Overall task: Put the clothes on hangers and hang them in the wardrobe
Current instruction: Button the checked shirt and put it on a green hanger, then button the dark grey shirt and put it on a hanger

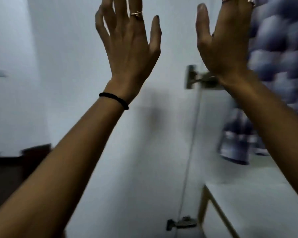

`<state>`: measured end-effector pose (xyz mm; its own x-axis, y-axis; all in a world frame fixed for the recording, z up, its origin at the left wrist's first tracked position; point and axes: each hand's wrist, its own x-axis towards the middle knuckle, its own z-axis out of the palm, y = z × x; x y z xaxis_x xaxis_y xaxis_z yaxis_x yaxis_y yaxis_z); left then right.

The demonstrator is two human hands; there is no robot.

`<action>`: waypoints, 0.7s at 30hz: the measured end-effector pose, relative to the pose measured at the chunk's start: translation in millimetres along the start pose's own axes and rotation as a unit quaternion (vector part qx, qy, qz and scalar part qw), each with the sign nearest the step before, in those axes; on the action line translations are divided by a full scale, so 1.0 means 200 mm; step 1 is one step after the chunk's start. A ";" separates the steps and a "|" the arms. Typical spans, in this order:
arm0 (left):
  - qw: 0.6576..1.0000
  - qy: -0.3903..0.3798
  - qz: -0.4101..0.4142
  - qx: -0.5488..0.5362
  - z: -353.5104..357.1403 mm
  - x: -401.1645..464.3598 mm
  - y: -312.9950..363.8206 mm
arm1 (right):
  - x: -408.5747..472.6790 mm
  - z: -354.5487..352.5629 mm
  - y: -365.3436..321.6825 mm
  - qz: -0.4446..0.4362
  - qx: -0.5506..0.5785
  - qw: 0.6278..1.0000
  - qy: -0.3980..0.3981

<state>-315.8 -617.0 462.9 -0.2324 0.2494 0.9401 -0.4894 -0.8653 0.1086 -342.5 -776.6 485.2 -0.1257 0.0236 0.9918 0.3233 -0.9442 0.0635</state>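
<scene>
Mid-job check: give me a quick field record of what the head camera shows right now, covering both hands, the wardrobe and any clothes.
left hand: raised, fingers spread, holds nothing; black band on wrist
right hand: raised, fingers straight, holds nothing
white wardrobe door: open, two metal hinges on its right edge
blue-and-white patterned garment: hanging inside, right of the hands; blurred
white wardrobe shelf: below the garment
hanger: none visible

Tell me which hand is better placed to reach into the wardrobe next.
Probably the right hand: it is raised beside the hanging blue patterned garment. The left hand, also empty, is up before the white door.
</scene>
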 end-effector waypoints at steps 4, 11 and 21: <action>0.992 0.016 -0.104 0.072 -0.41 -0.15 -0.45 | -0.25 0.30 -0.55 -0.098 0.160 0.982 -0.023; 0.895 -0.111 -0.259 0.347 -1.24 -0.48 -1.25 | -0.69 0.58 -1.55 -0.153 0.372 0.906 -0.134; 0.574 -0.362 -0.475 0.560 -2.49 -0.74 -2.05 | -1.29 0.94 -2.96 -0.298 0.401 0.637 -0.586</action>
<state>-500.2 -82.3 118.6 0.3004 0.9451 0.1286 0.8352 -0.3257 0.4430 -325.1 -161.0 213.4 0.1842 0.9735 0.1354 0.9809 -0.1909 0.0379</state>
